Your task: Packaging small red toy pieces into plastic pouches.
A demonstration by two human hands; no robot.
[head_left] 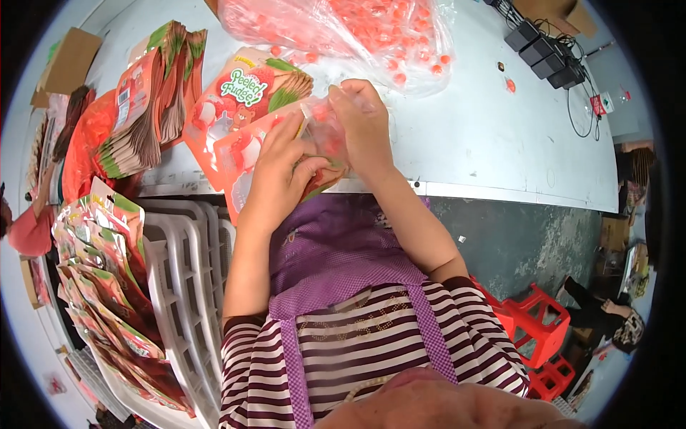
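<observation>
Near the white table's front edge (514, 196), a flat red pouch (243, 149) is gripped by left hand (281, 164), clear plastic packet (326, 134) by right hand (366, 129).

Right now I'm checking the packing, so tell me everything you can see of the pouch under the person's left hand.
The pouch is mainly red, with pale and green print and a glossy, plastic-like look. It lies aslant at the near edge of the table, its lower corner jutting past, and overlaps another pouch. The left hand grips it, hiding much of its front. Clear film with red pieces shows at its right end, by the right hand; whether the film goes inside is unclear.
</observation>
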